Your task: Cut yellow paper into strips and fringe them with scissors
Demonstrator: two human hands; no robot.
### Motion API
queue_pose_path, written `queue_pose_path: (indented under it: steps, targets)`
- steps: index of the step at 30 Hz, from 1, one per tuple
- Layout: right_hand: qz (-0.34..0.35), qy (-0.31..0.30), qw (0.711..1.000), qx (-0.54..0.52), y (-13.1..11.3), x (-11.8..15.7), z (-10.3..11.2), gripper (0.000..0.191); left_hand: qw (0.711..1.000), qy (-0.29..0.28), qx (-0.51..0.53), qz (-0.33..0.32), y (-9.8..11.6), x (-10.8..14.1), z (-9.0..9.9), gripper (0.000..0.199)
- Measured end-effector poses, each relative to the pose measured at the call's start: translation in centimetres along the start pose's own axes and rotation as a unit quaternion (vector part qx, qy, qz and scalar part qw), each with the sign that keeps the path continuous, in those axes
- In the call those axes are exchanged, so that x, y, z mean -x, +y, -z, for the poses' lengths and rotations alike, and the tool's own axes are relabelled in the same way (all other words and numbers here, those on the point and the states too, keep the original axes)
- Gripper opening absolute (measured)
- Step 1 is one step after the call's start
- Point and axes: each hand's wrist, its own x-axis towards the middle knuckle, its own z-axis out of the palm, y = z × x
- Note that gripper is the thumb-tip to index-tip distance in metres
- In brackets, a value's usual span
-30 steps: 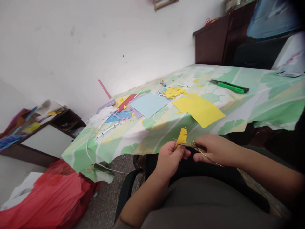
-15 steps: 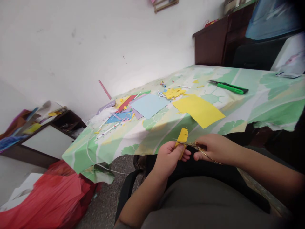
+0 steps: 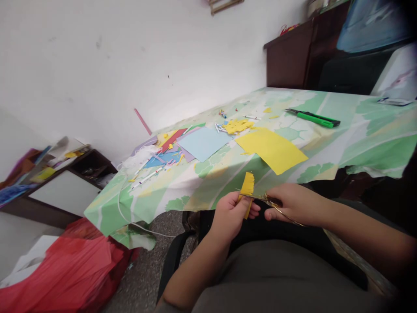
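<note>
Green-white tablecloth (image 3: 192, 187) across ctr of frame. Lower ctr, my L hand (image 3: 230, 214) pinches yellow paper strip (image 3: 246, 184); my R hand (image 3: 289, 202) grips scissors (image 3: 266, 199), blades across strip. Step looks like fringe-cutting; next snip prob. calls for steady hold, short bite. Strip narrow, right-hand edge slit into fringe up top.

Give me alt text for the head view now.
The left hand pinches a fringed yellow strip; the right hand holds scissors across it. Beyond, the table bears a yellow sheet, light blue sheet, yellow scraps and green cutter.
</note>
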Motion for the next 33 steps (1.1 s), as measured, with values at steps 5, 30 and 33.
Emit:
queue_pose_path:
  steps: [5,30,33]
  targets:
    - [-0.011,0.017,1.000,0.010,0.15,-0.07,-0.07,0.049,1.000,0.005,0.009,-0.010,0.04,0.03,0.01,0.023]
    - [0.002,-0.006,1.000,-0.003,0.21,-0.05,-0.05,0.043,1.000,0.012,0.010,-0.002,-0.47,-0.22,-0.13,0.024]
    - [0.000,-0.007,1.000,-0.002,0.25,-0.08,-0.13,0.043,1.000,0.009,-0.001,-0.007,-0.47,-0.22,-0.12,0.023]
